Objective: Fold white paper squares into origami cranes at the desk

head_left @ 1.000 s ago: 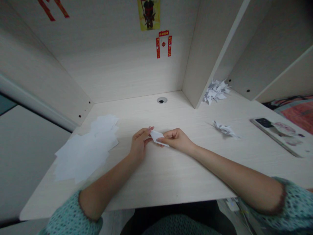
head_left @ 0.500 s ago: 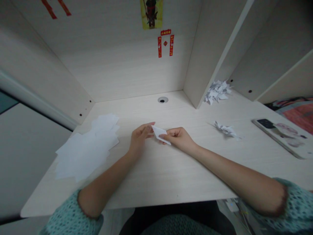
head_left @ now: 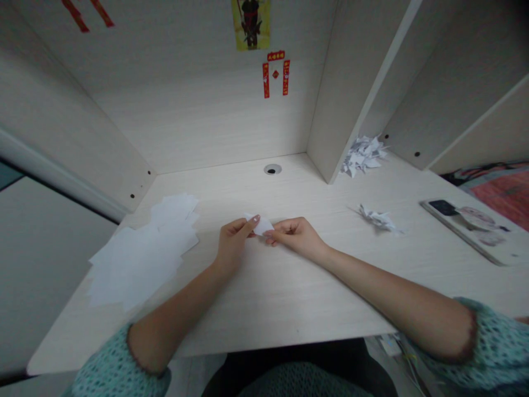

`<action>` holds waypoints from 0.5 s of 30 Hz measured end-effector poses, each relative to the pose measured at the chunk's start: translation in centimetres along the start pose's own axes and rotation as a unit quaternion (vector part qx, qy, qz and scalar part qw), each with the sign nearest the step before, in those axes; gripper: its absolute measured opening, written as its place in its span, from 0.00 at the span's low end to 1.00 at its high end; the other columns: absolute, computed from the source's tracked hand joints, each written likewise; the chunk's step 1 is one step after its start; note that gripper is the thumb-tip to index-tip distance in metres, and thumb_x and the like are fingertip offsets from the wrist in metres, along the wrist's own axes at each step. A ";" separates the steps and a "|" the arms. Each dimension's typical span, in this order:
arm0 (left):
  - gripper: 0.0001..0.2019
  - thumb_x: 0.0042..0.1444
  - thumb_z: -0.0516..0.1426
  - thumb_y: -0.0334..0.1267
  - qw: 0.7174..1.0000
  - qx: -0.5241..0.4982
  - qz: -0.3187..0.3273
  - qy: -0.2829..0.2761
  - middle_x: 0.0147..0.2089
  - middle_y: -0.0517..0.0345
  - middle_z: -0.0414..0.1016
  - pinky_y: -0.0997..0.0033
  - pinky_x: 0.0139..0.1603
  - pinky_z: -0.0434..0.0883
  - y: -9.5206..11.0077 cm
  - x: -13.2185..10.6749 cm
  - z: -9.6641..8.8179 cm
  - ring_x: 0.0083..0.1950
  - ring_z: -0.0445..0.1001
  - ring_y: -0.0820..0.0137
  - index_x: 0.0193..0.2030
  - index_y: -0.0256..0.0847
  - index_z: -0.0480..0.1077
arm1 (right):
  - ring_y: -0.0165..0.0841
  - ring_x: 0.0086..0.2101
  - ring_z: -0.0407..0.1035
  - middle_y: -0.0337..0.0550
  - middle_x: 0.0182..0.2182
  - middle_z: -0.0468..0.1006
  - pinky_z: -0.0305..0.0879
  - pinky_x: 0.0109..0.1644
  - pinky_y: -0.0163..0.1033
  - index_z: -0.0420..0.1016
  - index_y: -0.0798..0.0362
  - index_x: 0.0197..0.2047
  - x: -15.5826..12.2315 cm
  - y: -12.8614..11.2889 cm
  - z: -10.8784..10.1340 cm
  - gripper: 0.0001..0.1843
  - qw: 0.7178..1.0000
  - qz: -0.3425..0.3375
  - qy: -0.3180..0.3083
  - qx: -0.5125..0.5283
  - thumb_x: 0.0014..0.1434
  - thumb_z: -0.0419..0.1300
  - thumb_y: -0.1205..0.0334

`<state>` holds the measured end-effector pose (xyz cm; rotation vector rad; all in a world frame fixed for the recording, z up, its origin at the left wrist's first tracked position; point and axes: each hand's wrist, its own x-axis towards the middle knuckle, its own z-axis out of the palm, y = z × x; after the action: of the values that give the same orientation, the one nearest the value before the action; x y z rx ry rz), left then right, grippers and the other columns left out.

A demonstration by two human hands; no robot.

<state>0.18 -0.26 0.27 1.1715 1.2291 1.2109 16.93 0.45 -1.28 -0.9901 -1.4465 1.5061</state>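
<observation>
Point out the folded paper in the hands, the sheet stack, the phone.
folded paper point(head_left: 262, 225), head view, exposed middle between the hands
sheet stack point(head_left: 140, 253), head view, top sheet
phone point(head_left: 467, 223), head view, back cover

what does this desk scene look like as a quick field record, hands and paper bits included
left hand: pinches the left end of the small folded white paper
right hand: pinches the same paper at its right end
paper position: just above the desk, between the two hands
flat white sheets: loose pile at the desk's left
single folded paper figure: lies to the right of the hands
heap of folded figures: in the far right compartment
phone: flat at the right edge
</observation>
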 end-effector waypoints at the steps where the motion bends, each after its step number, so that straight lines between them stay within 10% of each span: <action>1: 0.15 0.47 0.62 0.48 1.000 -0.002 0.002 0.010 0.23 0.60 0.72 0.72 0.34 0.66 0.0 0.0 0.0 0.28 0.68 0.72 0.21 0.38 0.73 | 0.28 0.25 0.71 0.44 0.26 0.81 0.69 0.33 0.36 0.80 0.56 0.30 0.0 0.1 0.0 0.19 1.000 0.005 0.000 0.003 0.46 0.66 0.46; 15: 0.15 0.44 0.64 0.49 0.991 -0.103 -0.065 0.049 0.26 0.58 0.73 0.74 0.33 0.67 0.4 0.3 -0.1 0.31 0.70 0.72 0.22 0.37 0.72 | 0.29 0.24 0.70 0.44 0.23 0.80 0.65 0.28 0.33 0.79 0.56 0.28 -0.6 -0.5 -0.2 0.18 0.991 -0.057 -0.005 -0.117 0.52 0.62 0.47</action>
<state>0.12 0.01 0.68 0.8773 1.2004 1.2760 17.34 -0.03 -0.75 -1.0208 -1.6857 1.2815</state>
